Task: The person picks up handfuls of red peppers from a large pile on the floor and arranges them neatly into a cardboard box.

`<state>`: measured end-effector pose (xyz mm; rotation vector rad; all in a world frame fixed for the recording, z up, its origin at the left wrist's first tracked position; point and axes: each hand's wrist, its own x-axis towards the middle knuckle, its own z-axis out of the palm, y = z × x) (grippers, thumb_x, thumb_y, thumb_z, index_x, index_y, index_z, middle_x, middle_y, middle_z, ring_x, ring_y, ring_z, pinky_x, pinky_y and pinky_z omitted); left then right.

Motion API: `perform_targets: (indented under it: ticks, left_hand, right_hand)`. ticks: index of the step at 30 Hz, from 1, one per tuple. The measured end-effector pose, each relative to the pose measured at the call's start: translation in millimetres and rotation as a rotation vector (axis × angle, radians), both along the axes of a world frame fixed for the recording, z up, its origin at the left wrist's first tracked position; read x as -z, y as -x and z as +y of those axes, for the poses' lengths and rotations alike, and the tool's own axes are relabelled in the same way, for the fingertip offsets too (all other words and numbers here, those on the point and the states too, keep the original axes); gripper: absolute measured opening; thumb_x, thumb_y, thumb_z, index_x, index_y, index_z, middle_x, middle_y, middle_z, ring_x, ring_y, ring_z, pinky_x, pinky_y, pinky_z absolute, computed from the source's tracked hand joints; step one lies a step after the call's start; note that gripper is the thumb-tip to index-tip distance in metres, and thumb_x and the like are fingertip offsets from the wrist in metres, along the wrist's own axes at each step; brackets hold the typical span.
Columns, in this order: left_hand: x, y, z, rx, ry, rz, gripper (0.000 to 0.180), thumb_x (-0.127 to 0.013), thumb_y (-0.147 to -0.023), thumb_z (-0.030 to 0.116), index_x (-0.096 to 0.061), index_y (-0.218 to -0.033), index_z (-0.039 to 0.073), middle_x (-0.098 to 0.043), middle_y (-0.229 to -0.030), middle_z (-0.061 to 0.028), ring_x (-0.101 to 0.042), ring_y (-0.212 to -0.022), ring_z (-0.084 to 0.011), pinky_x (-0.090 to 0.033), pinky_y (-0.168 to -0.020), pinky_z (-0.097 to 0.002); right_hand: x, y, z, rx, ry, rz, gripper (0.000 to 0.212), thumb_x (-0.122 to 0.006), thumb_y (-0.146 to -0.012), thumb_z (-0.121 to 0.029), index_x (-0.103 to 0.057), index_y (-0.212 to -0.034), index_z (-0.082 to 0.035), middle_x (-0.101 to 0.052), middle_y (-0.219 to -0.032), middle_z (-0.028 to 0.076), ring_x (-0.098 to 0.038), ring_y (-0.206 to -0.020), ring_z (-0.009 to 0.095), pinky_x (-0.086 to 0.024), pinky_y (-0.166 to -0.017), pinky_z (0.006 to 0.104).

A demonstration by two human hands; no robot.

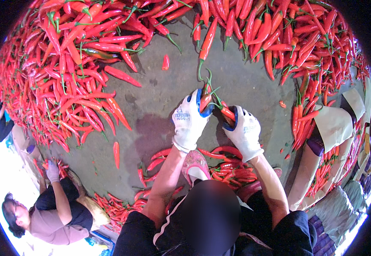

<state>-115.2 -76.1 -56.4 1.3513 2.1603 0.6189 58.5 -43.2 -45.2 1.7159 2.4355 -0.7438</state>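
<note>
In a white glove with blue palm, my left hand (189, 121) is closed around a few red chili peppers (205, 100), their green stems sticking up past the fingers. My right hand (246, 132), gloved alike, grips more red chilies (227, 113) by their lower parts. Both hands are close together above the grey floor (151, 85), and the stems of the two bunches nearly meet. Just beyond them a single long red chili (208, 40) lies with its stem toward my hands. The gloves hide how many chilies each hand holds.
Big heaps of red chilies (96, 77) curve from the left round the far side to the right heap (279, 30). A smaller pile (232, 170) lies by my feet. Open cardboard boxes (309, 166) with chilies stand at right. At lower left another person (57, 209) handles chilies.
</note>
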Motion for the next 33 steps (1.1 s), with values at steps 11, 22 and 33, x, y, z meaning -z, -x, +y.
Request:
perform_targets:
  ticks: [11, 22, 33]
  left_hand:
    - [10.2, 15.3, -31.9, 0.105, -0.076, 0.194, 0.046, -0.079, -0.066, 0.023, -0.063, -0.109, 0.015, -0.062, -0.095, -0.0116, -0.063, -0.075, -0.0339, -0.053, -0.065, -0.0422]
    - [10.4, 46.8, -58.4, -0.371, -0.08, -0.969, 0.029, -0.077, -0.074, 0.005, -0.065, -0.1, 0.001, -0.063, -0.078, -0.0004, -0.058, -0.063, -0.0093, -0.05, -0.058, -0.0258]
    - [32.1, 37.2, -51.7, -0.165, -0.338, -2.138, 0.041, -0.071, -0.079, 0.021, -0.054, -0.114, 0.007, -0.06, -0.099, -0.0098, -0.057, -0.096, -0.0271, -0.047, -0.085, -0.0476]
  right_hand:
    - [-24.1, -2.9, 78.6, 0.064, -0.081, 0.263, 0.043, -0.079, -0.062, -0.026, -0.059, -0.096, -0.008, -0.062, -0.088, 0.015, -0.061, -0.086, 0.037, -0.049, -0.076, 0.0433]
    - [2.7, 78.1, 152.3, -0.218, 0.028, 0.269, 0.056, -0.066, -0.071, -0.025, -0.055, -0.125, -0.011, -0.066, -0.101, 0.019, -0.063, -0.094, 0.038, -0.05, -0.084, 0.0449]
    - [-11.5, -2.3, 95.3, -0.204, 0.062, 0.205, 0.065, -0.076, -0.067, -0.027, -0.055, -0.127, -0.014, -0.066, -0.1, 0.016, -0.062, -0.094, 0.036, -0.05, -0.084, 0.0426]
